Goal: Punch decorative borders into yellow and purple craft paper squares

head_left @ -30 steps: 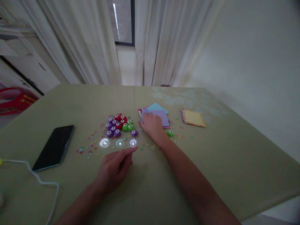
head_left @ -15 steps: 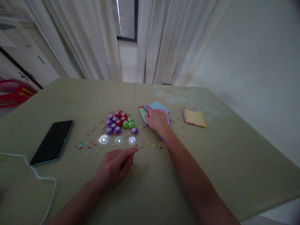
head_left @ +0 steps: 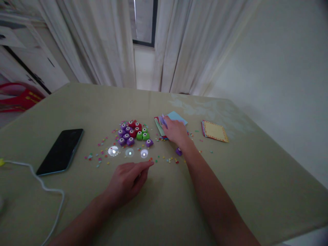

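My right hand [head_left: 175, 130] is over a loose pile of coloured papers, its fingers closed on a purple paper [head_left: 162, 120]. Its palm side is hidden, so the exact grip is partly out of sight. A light blue paper [head_left: 176, 117] sticks out behind the hand, and a green paper [head_left: 160, 127] lies to its left. My left hand [head_left: 129, 179] hovers or rests low over the table, index finger stretched out, the other fingers loosely bent, nothing visible in it. Just beyond it are three shiny clear discs, one of them the right-hand disc [head_left: 144, 153].
Several purple, red and green one-eyed beads [head_left: 132, 133] are clustered left of the papers. A lone purple bead [head_left: 178, 151] sits by my right wrist. Small confetti bits are scattered around. A stack of bordered cards [head_left: 214, 131] lies right; a black tablet [head_left: 61, 151] and white cable [head_left: 42, 184] lie left.
The view has shifted slightly. My right hand has drawn the purple paper together, and less of it shows beside the hand. The left hand stays nearly in place.
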Action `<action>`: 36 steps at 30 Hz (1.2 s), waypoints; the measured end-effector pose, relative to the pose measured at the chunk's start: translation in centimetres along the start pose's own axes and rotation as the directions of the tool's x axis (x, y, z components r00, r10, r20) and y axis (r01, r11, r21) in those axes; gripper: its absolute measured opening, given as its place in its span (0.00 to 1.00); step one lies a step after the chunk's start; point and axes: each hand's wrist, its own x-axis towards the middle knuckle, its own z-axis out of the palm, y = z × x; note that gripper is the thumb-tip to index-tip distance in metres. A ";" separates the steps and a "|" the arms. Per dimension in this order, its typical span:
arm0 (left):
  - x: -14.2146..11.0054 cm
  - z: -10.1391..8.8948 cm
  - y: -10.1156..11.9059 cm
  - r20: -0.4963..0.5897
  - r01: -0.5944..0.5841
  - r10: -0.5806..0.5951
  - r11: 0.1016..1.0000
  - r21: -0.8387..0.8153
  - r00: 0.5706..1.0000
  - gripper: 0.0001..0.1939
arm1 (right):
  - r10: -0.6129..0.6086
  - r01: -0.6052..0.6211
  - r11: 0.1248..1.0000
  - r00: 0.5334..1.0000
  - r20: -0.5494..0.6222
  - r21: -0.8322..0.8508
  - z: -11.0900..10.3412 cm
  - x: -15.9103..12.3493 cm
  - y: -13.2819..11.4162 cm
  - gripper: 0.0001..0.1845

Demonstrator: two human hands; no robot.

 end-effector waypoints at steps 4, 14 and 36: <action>0.0 0.0 0.0 -0.003 0.003 -0.003 1.000 0.001 1.000 0.13 | -0.011 0.011 1.000 1.000 -0.009 0.007 0.0 0.0 0.1 0.29; 0.1 -0.1 -0.1 0.011 -0.003 0.003 1.000 0.010 1.000 0.13 | -0.011 0.013 0.999 0.999 -0.045 0.042 0.0 0.1 0.8 0.32; -0.1 0.3 -0.1 -0.005 0.003 -0.003 1.000 -0.009 1.000 0.14 | -0.060 0.059 0.998 0.998 -0.007 -0.008 0.0 0.2 1.1 0.24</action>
